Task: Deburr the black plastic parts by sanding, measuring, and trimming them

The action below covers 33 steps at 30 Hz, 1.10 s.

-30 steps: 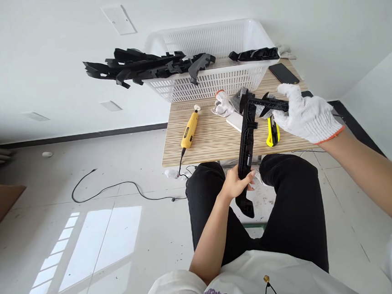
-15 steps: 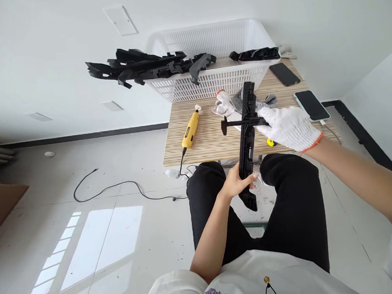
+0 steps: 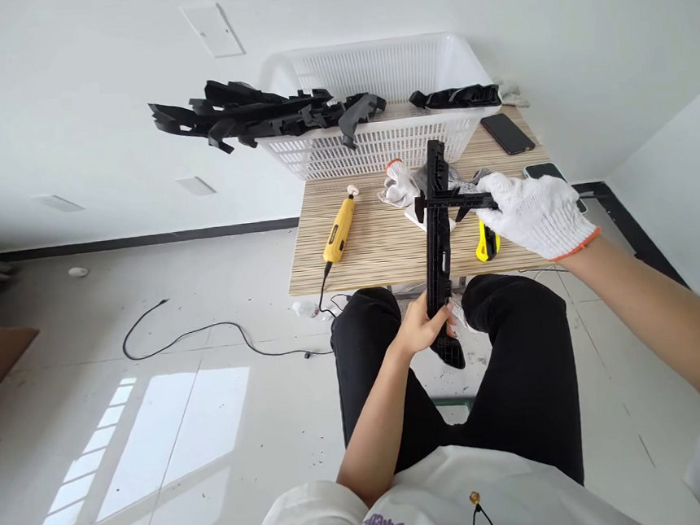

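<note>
My bare left hand [image 3: 420, 324] is closed round the lower part of a long black plastic part [image 3: 439, 259], which stands lengthwise above my knees and the table edge. In a white knit glove with an orange cuff, my right hand [image 3: 533, 212] grips a black caliper [image 3: 464, 201]. The caliper lies crosswise at the upper part of the plastic part, its jaw end at the left side. Whether the jaws touch it I cannot tell. Under my right hand, a yellow and black utility knife [image 3: 486, 242] lies on the table.
A white basket [image 3: 377, 147] holds several black plastic parts [image 3: 276, 118] across its rim. On the wooden table [image 3: 314, 270] lie a yellow rotary tool [image 3: 339, 231] with a cord, a white glove [image 3: 399, 183], a black phone [image 3: 507, 133] and another phone [image 3: 545, 170] partly behind my right hand.
My right hand has moved right with the caliper, bringing its jaw end closer to the plastic part's left side. The utility knife is now more exposed. The part has tilted slightly.
</note>
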Each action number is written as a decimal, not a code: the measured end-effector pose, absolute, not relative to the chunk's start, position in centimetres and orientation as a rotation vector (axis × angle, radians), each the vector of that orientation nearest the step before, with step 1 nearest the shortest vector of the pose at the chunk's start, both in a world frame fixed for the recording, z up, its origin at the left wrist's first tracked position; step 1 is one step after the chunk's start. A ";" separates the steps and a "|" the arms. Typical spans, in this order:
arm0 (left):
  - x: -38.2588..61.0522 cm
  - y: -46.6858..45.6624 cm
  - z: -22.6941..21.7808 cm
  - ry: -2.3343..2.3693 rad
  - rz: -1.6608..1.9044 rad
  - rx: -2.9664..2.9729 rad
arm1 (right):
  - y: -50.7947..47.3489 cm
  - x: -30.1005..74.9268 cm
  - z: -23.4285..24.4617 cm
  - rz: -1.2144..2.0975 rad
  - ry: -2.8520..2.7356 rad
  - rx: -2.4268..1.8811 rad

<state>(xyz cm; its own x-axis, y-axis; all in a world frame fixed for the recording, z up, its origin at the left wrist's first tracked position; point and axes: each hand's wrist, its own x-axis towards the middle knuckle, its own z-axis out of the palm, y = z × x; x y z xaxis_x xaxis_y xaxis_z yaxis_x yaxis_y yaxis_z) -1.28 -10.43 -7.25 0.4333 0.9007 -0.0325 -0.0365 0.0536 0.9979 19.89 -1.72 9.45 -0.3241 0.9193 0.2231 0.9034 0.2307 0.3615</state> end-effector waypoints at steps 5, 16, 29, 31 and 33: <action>-1.3 -10.5 -7.3 0.870 0.862 1.334 | -0.5 20.6 7.3 0.816 2.477 1.745; -1.3 -10.3 -7.3 0.904 0.879 1.336 | -0.9 21.2 7.0 0.756 2.455 1.702; -1.3 -10.3 -7.7 0.925 0.879 1.317 | -1.4 20.4 7.7 0.675 2.366 1.672; -1.3 -10.3 -7.6 0.939 0.871 1.334 | -1.4 20.4 7.8 0.686 2.367 1.669; -1.3 -10.3 -7.5 0.954 0.864 1.356 | -1.4 20.5 7.8 0.701 2.380 1.664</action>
